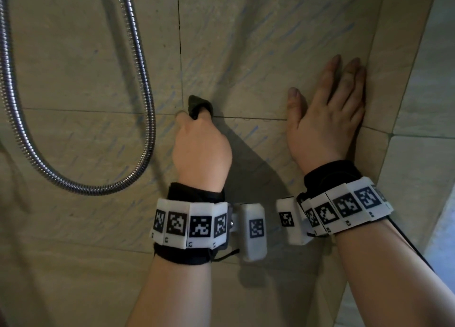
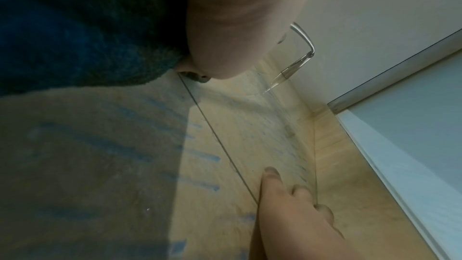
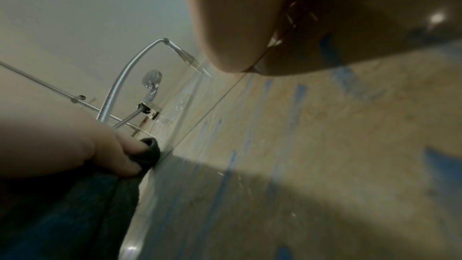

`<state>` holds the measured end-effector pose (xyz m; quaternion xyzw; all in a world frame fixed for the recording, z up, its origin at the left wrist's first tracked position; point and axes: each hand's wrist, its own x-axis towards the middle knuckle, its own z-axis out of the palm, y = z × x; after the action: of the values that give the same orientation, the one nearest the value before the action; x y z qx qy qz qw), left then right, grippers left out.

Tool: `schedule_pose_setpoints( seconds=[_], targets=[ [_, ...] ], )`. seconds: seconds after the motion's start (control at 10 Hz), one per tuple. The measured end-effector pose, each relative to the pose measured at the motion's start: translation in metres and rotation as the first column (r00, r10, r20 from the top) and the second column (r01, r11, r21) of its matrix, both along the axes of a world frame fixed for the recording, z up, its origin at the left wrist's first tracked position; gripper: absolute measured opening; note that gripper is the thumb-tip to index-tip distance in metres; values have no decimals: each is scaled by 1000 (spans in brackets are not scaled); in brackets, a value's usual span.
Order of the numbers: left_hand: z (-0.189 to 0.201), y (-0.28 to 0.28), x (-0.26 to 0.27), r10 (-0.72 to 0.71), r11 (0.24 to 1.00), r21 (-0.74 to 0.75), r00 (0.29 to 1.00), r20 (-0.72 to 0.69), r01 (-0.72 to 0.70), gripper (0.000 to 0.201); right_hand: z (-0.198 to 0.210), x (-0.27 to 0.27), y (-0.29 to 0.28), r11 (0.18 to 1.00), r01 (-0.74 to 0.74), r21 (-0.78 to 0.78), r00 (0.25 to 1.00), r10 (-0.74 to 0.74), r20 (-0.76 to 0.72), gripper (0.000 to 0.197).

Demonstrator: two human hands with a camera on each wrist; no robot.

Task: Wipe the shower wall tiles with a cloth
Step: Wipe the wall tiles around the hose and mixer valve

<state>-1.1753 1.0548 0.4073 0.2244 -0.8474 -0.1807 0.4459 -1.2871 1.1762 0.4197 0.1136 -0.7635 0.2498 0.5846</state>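
My left hand [image 1: 197, 127] grips a bunched dark blue cloth [image 1: 200, 104] and holds it against the beige wall tiles [image 1: 246, 43], right at a grout joint. In the left wrist view the cloth [image 2: 75, 42] fills the upper left beside my palm. In the right wrist view the left hand's fingers [image 3: 117, 155] curl over the cloth [image 3: 150, 151]. My right hand [image 1: 330, 98] lies flat on the tiles to the right, fingers straight and pointing up, close to the wall corner. Blue streaks [image 1: 251, 132] mark the tiles around both hands.
A metal shower hose [image 1: 145, 85] loops down the wall left of my left hand. The shower head [image 3: 152, 77] sits in its holder further along the wall. A side wall [image 1: 406, 105] meets the tiled wall just right of my right hand.
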Motion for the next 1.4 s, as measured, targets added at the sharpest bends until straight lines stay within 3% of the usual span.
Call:
schedule_pose_setpoints(
  seconds=[0.3, 0.5, 0.7, 1.0, 1.1, 1.3, 1.4],
  targets=[
    [-5, 13, -5, -48, 991, -126, 999, -11, 46, 49, -1, 1, -1, 1000, -2, -3, 1000, 2, 1, 70],
    [8, -7, 3, 46, 994, -96, 999, -30, -48, 50, -1, 1, -1, 1000, 4, -7, 1000, -4, -16, 70],
    [-8, -1, -1, 123, 992, -29, 991, 46, -121, 42, -1, 1, 0, 1000, 13, 16, 1000, -13, 9, 70],
    [34, -2, -10, 146, 984, -101, 989, -26, -148, 40, 0, 0, -1, 1000, 13, -2, 1000, -13, -9, 70],
    [36, -2, -9, 152, 983, -98, 988, -33, -155, 39, 0, 0, 0, 1000, 2, 6, 1000, -2, 6, 70],
    [5, 8, -8, 166, 984, -72, 986, 23, -165, 39, -1, 1, 0, 1000, 4, 2, 1000, -4, -2, 70],
    [14, 5, -10, 137, 988, -70, 991, 4, -136, 41, -1, 1, 0, 1000, 5, 7, 1000, -5, -4, 70]
  ],
)
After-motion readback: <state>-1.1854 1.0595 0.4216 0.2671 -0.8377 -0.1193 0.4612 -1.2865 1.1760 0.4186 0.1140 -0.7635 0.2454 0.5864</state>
